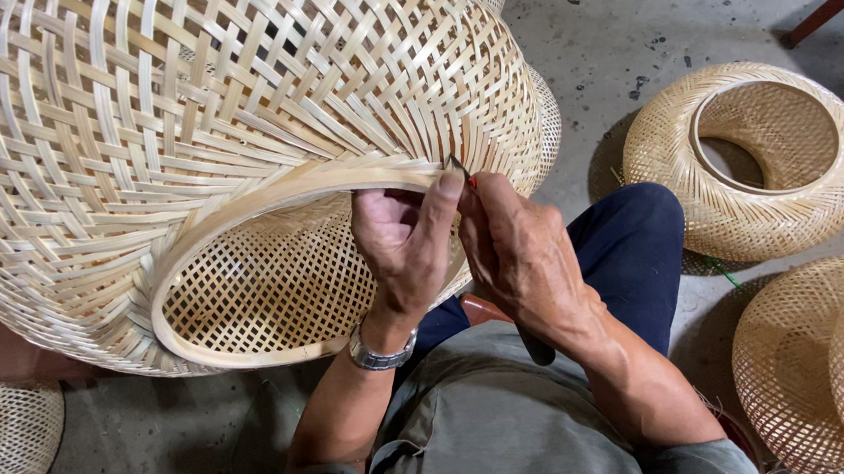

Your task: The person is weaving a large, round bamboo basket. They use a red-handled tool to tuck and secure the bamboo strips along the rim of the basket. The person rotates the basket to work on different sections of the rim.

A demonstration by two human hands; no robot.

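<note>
Woven bamboo shade with round opening, on the grey concrete floor. Two more shades at right. Another at lower left. Wooden furniture leg.

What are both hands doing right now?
Left hand: fingers pinching the woven basket rim.
Right hand: closed on a small tool.

A large woven basket lies on its side at ten o'clock, its rim opening facing the person, and both hands meet at that rim: the left hand just left of the right hand. Well apart at three o'clock lies a smaller woven basket, with another woven piece at four o'clock and one more at eight o'clock, all on the floor.
</note>
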